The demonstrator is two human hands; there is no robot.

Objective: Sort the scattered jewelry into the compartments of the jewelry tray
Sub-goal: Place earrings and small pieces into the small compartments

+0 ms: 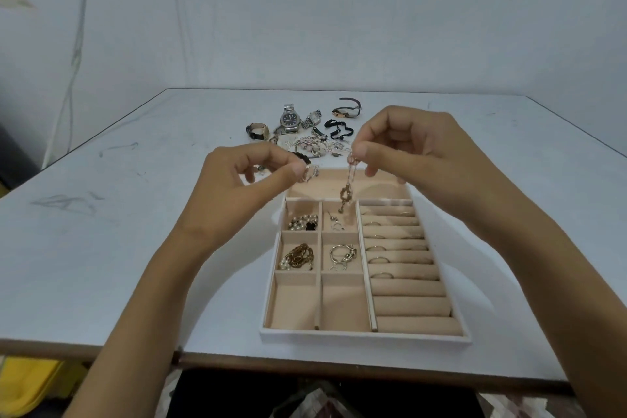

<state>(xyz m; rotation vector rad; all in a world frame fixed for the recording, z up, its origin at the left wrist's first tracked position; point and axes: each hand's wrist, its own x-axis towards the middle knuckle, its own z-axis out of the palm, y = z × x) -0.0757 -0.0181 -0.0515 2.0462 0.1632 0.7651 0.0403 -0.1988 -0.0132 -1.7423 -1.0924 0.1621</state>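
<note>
Right hand [407, 146] pinches a chain [348, 185] between thumb and forefinger, and the chain dangles over the far end of the tray [366, 336]. Left hand [244, 173] pinches a small silvery piece [310, 174] above the tray's far left corner. Loose jewelry [315, 144] lies beyond the tray.

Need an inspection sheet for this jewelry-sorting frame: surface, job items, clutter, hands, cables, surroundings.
Surface: white table, scuffed, with marks on its left side.
Job's things: jewelry tray near the front edge, partly filled; rings in the roll slots; unsorted pile and watches beyond the tray.
Clutter: nothing seen.
Grippers: left hand pinches a small silvery piece; right hand pinches a chain dangling over the tray.
Cables: thin line down the backdrop at left, cable or crease, cannot tell.
Surroundings: white backdrop; yellow object under the table at left.
</note>
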